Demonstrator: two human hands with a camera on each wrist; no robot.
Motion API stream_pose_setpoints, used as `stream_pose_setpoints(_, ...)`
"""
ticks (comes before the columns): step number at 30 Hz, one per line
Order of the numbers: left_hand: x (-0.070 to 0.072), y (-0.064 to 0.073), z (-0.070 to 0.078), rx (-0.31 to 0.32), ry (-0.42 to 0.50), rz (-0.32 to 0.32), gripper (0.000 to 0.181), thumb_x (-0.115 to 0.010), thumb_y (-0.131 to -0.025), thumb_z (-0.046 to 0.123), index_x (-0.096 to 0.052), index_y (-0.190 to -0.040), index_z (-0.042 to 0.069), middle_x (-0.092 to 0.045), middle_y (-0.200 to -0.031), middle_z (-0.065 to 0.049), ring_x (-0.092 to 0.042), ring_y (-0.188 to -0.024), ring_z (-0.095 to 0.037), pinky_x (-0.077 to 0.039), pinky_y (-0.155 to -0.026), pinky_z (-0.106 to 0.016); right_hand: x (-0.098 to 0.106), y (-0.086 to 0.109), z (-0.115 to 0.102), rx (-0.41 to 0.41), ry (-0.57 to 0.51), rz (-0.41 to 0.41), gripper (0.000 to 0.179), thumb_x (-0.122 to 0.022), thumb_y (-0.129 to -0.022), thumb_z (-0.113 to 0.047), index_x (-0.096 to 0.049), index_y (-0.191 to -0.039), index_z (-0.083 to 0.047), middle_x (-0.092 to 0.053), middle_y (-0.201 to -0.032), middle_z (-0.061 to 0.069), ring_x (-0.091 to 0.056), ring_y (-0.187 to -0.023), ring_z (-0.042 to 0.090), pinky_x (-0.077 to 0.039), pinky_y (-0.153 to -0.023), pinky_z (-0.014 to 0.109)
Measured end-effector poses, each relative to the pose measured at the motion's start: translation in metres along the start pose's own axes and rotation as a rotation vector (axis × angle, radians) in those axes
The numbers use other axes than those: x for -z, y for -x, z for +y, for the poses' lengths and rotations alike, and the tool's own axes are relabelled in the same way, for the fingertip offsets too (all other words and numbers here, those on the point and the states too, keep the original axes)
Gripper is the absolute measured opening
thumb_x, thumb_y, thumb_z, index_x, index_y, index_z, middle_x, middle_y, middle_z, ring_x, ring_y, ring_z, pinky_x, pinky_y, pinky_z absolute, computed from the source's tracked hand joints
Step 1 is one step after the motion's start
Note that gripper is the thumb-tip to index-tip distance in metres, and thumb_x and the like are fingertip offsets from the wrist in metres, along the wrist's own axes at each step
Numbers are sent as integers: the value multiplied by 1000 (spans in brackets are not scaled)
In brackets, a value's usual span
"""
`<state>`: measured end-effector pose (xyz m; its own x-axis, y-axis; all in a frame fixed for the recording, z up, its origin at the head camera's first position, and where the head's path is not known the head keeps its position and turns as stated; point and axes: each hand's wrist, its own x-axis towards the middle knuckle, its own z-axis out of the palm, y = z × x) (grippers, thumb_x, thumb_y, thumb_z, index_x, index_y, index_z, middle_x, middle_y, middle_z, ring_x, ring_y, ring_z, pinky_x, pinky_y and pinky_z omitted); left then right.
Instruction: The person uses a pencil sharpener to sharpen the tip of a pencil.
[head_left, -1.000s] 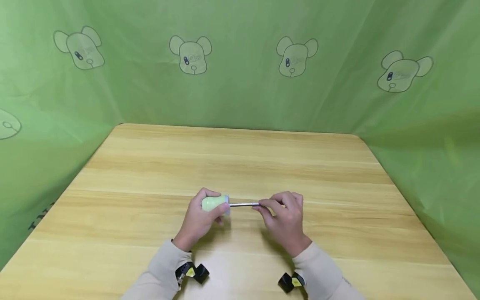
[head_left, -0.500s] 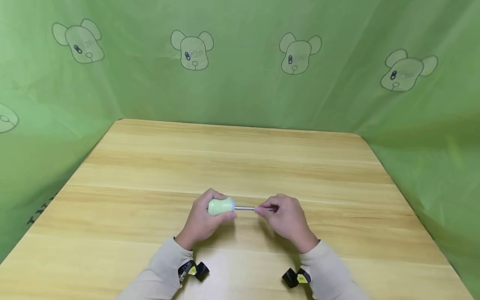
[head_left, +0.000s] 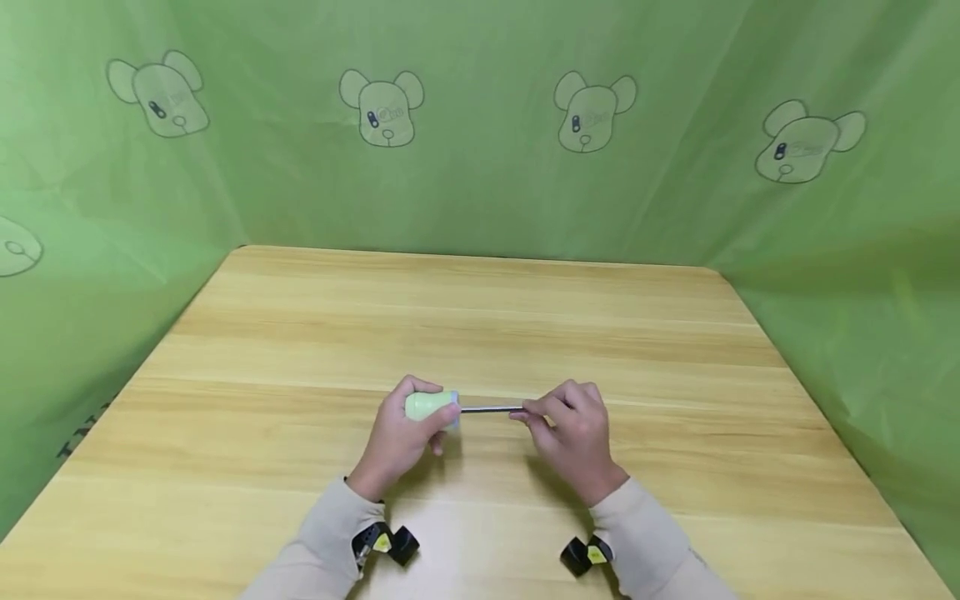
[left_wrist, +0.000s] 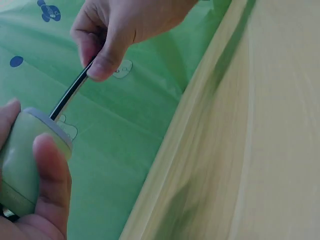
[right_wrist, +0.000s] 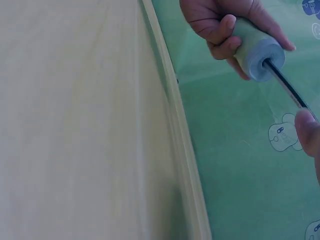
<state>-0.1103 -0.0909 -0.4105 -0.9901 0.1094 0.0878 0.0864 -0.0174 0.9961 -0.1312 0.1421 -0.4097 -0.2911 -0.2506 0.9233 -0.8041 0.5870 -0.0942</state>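
A screwdriver with a stubby pale green handle [head_left: 422, 406] and a greyish-blue collar lies level between both hands, above the table. My left hand [head_left: 392, 443] grips the handle, thumb along its near side, as the left wrist view also shows on the handle [left_wrist: 19, 157]. From the collar a thin dark metal shaft [head_left: 489, 409] points right. Its far end is between the thumb and fingers of my right hand [head_left: 579, 433], which pinch it and hide the tip. In the right wrist view the collar [right_wrist: 256, 64] faces the camera, and only my right thumb [right_wrist: 308, 134] shows.
A wooden table [head_left: 480, 325] with light grain spreads under both hands. Green cloth [head_left: 480, 200] printed with bear faces hangs behind it and at both sides. Black wrist cameras [head_left: 403, 546] sit at the sleeves' cuffs.
My right fingers first slid along the shaft toward the handle, then back out toward its far end, baring more shaft. My left hand keeps its grip on the handle.
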Motion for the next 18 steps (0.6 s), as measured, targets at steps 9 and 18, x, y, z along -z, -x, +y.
stream_pose_setpoints(9,2,-1,-2,-185,-230,-22,36,-84,-75,12,-61,-101,7,-60,-90,-10,-56,-69,-20,-51,-51,-30,10,-8,-8,-741,-215,-561,15,-80,-80,-12,-70,-70,-9,-57,-61,-4,-46,-53,9,-39,-49,24)
stream_pose_setpoints(18,-1,0,-2,-22,-31,50,40,-76,-83,12,-53,-112,-3,-58,-84,-16,-56,-53,-21,-52,-44,-30,-1,4,-7,-133,58,-117,28,-80,-80,-30,-73,-88,-4,-58,-82,9,-54,-70,23,-39,-61,37)
